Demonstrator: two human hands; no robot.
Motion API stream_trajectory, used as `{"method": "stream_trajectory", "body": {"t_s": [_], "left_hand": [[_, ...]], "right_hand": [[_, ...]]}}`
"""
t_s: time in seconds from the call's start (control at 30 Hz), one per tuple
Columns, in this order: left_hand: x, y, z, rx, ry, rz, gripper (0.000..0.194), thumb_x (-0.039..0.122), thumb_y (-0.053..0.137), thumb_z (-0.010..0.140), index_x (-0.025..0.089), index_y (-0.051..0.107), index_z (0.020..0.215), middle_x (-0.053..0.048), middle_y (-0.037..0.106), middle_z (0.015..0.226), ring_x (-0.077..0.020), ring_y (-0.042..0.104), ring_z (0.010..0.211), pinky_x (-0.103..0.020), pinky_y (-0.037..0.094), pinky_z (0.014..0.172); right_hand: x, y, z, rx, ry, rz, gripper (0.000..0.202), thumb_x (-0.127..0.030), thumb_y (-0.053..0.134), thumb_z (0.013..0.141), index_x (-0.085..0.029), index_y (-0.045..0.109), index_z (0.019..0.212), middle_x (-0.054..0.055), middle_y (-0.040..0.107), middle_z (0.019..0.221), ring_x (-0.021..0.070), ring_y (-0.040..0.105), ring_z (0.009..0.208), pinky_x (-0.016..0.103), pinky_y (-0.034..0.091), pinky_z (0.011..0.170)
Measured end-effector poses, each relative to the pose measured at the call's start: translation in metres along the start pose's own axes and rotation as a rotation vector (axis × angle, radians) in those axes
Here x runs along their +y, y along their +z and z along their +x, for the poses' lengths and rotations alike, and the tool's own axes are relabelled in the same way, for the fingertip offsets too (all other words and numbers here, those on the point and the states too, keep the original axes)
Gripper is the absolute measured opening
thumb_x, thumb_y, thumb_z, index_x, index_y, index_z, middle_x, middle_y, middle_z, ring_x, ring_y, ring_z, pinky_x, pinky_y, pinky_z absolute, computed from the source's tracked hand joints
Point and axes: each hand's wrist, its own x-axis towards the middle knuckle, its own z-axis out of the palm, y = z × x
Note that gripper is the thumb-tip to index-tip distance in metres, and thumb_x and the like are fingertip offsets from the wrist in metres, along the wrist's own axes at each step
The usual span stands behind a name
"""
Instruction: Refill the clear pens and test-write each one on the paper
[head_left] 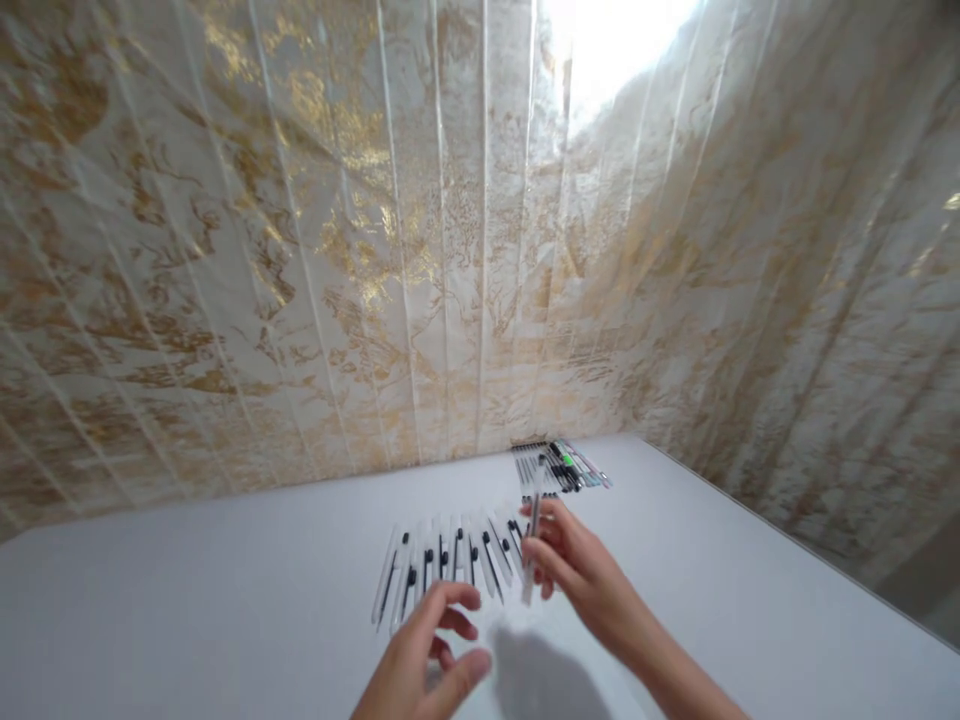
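My right hand [562, 550] pinches a clear pen [535, 525] with a dark tip, held nearly upright above the table. My left hand [431, 655] is raised at the lower middle, thumb and fingers apart, with nothing between them. Beyond my left hand lies a spread-out row of clear pen barrels, black caps and dark refills [458, 555] on the white table. The right end of that row is partly hidden by my right hand.
At the table's [225, 570] far edge, a group of slim pens [525, 465] lies beside black, green and pastel pens [574, 465]. A gold-and-white patterned curtain [337, 250] hangs behind and to the right.
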Motion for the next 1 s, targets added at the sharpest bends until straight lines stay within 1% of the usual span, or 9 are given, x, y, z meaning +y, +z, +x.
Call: {"method": "stream_trajectory", "body": {"t_s": [0.07, 0.1, 0.17, 0.23, 0.33, 0.53, 0.67, 0.83, 1.0], "left_hand": [[0.000, -0.014, 0.010, 0.124, 0.007, 0.189, 0.033, 0.044, 0.056, 0.079, 0.023, 0.057, 0.104, -0.004, 0.061, 0.098, -0.0176, 0.056, 0.077, -0.028, 0.044, 0.070], [-0.003, -0.022, 0.015, 0.169, 0.009, 0.262, 0.033, 0.044, 0.052, 0.080, 0.022, 0.056, 0.105, -0.004, 0.060, 0.095, -0.0172, 0.055, 0.074, -0.028, 0.044, 0.069], [-0.014, -0.038, 0.023, 0.227, 0.007, 0.379, 0.035, 0.044, 0.049, 0.080, 0.022, 0.054, 0.106, -0.003, 0.058, 0.093, -0.0178, 0.054, 0.073, -0.030, 0.045, 0.068], [-0.027, -0.052, 0.030, 0.255, 0.021, 0.473, 0.035, 0.043, 0.048, 0.080, 0.021, 0.053, 0.107, -0.005, 0.057, 0.096, -0.0184, 0.055, 0.074, -0.032, 0.047, 0.071], [-0.044, -0.066, 0.037, 0.307, 0.044, 0.595, 0.036, 0.042, 0.044, 0.080, 0.020, 0.052, 0.108, -0.006, 0.056, 0.101, -0.0192, 0.056, 0.076, -0.036, 0.048, 0.077], [-0.061, -0.076, 0.044, 0.339, 0.048, 0.732, 0.035, 0.038, 0.035, 0.084, 0.019, 0.047, 0.111, -0.010, 0.053, 0.109, -0.0253, 0.058, 0.103, -0.042, 0.048, 0.089], [-0.057, -0.074, 0.044, 0.251, -0.037, 0.831, 0.037, 0.033, 0.033, 0.085, 0.016, 0.044, 0.116, -0.013, 0.050, 0.117, -0.0254, 0.055, 0.113, -0.041, 0.043, 0.098], [-0.039, -0.063, 0.043, 0.140, -0.176, 1.043, 0.043, 0.027, 0.030, 0.090, 0.009, 0.039, 0.127, -0.016, 0.046, 0.126, -0.0232, 0.051, 0.120, -0.033, 0.038, 0.102], [-0.028, -0.053, 0.054, 0.164, -0.241, 1.150, 0.042, 0.022, 0.026, 0.093, 0.006, 0.042, 0.128, -0.018, 0.047, 0.126, -0.0256, 0.053, 0.115, -0.034, 0.043, 0.092]], "right_hand": [[0.017, -0.031, 0.016, 0.004, 0.149, -0.605, 0.026, -0.025, 0.037, 0.097, -0.018, 0.044, 0.121, 0.003, 0.067, 0.079, 0.0168, 0.065, 0.070, 0.026, 0.049, 0.067], [0.028, -0.043, 0.022, 0.023, 0.210, -0.714, 0.025, -0.020, 0.041, 0.094, -0.016, 0.049, 0.117, 0.009, 0.070, 0.085, 0.0212, 0.066, 0.080, 0.029, 0.047, 0.071], [0.047, -0.060, 0.027, 0.023, 0.300, -0.829, 0.022, -0.010, 0.045, 0.089, -0.012, 0.056, 0.108, 0.018, 0.071, 0.093, 0.0278, 0.067, 0.087, 0.032, 0.045, 0.070], [0.062, -0.064, 0.027, 0.000, 0.357, -0.882, 0.021, -0.006, 0.047, 0.086, -0.012, 0.059, 0.102, 0.021, 0.072, 0.094, 0.0306, 0.068, 0.088, 0.032, 0.043, 0.067], [0.073, -0.058, 0.025, -0.041, 0.384, -0.935, 0.022, -0.005, 0.047, 0.086, -0.014, 0.060, 0.102, 0.018, 0.073, 0.097, 0.0290, 0.069, 0.091, 0.029, 0.043, 0.067], [0.081, -0.049, 0.029, -0.083, 0.369, -0.953, 0.028, -0.007, 0.042, 0.089, -0.017, 0.061, 0.106, 0.014, 0.072, 0.106, 0.0250, 0.068, 0.096, 0.027, 0.044, 0.068], [0.085, -0.052, 0.029, -0.081, 0.356, -0.942, 0.031, -0.004, 0.040, 0.088, -0.018, 0.063, 0.104, 0.013, 0.072, 0.107, 0.0241, 0.068, 0.096, 0.027, 0.045, 0.069], [0.076, -0.053, 0.026, -0.055, 0.311, -0.915, 0.031, -0.008, 0.040, 0.089, -0.018, 0.063, 0.108, 0.013, 0.071, 0.111, 0.0252, 0.067, 0.100, 0.028, 0.046, 0.071], [0.055, -0.046, 0.024, -0.038, 0.220, -0.861, 0.035, -0.009, 0.035, 0.092, -0.019, 0.061, 0.114, 0.011, 0.070, 0.115, 0.0246, 0.066, 0.104, 0.030, 0.047, 0.079]]}}
